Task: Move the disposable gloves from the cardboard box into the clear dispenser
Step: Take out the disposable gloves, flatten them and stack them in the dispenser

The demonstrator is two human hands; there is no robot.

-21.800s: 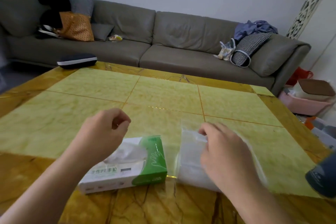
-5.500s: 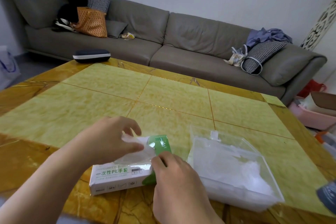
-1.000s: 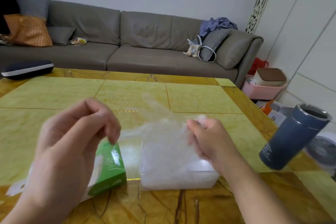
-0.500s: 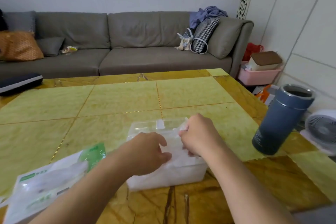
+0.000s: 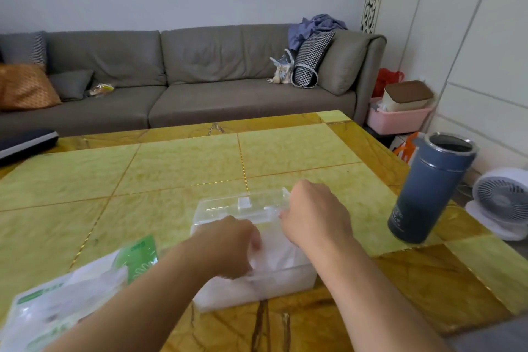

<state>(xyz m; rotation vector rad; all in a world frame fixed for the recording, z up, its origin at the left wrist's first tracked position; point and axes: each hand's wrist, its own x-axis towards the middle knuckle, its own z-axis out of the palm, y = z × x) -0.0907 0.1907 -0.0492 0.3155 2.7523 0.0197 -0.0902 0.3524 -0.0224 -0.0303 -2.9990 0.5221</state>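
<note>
A person's two bare hands work inside a clear dispenser (image 5: 251,286) on a yellow-green marble table (image 5: 171,168). The left hand (image 5: 228,248), fingers curled downward, presses on thin, translucent disposable gloves (image 5: 274,254) heaped in the dispenser; the right hand (image 5: 314,214) is curled at the dispenser's far right corner, and whether it pinches a glove cannot be told. Tucking well probably means flattening the film evenly, below the rim. The green-and-white cardboard box (image 5: 71,294) lies left of the dispenser, near the table's front edge, with gloves showing at its opening. A blue tumbler (image 5: 428,191) stands right of the dispenser, near the table's right edge. Beyond the dispenser the table lies open toward a grey sofa (image 5: 200,71)
</note>
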